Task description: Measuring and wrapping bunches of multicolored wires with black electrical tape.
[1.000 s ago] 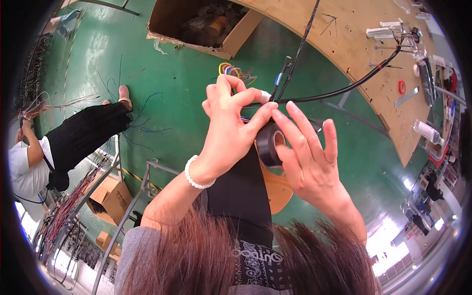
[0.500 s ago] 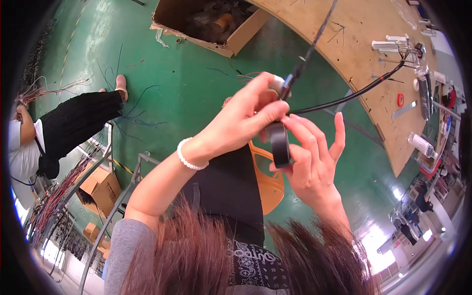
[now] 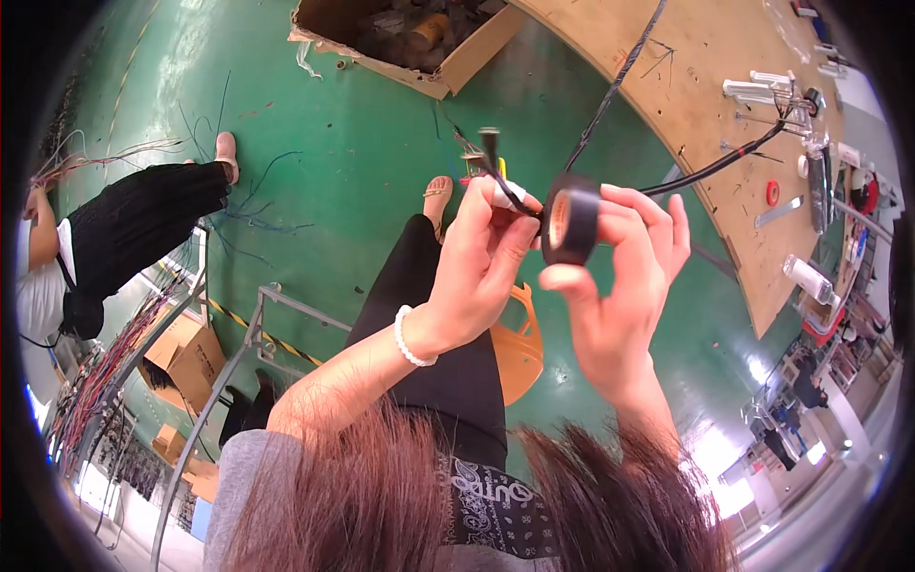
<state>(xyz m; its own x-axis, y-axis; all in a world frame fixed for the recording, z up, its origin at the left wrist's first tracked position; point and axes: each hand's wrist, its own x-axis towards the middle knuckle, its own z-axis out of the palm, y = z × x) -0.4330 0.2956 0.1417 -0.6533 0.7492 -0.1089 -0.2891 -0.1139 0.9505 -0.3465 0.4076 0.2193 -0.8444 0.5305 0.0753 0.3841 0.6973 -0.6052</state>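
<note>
Between the thumb and fingers of my left hand (image 3: 477, 262) the black wire harness is pinched where its branches meet. A short black branch with a dark connector (image 3: 489, 141) sticks up past these fingers. My right hand (image 3: 624, 286) holds a roll of black tape (image 3: 583, 236) at the joint, between thumb and fingers; motion blurs it, and its pale core faces left. Whether a strip runs from the roll to the harness cannot be made out. From the joint, a black cable (image 3: 720, 168) runs right to the board, and a thinner wrapped cable (image 3: 615, 88) rises away.
A wooden board (image 3: 686, 86) with pins and white holders fills the upper right; a red tape roll (image 3: 773, 194) lies on it. An open carton (image 3: 448, 81) stands at the top. An orange stool (image 3: 522, 357) is beside my leg. Another person (image 3: 143, 205) is at left.
The tape roll has risen and turned so its core shows. My left hand has shifted and turned, and the branch with the connector now stands up. My right thumb has spread lower beside the roll.
</note>
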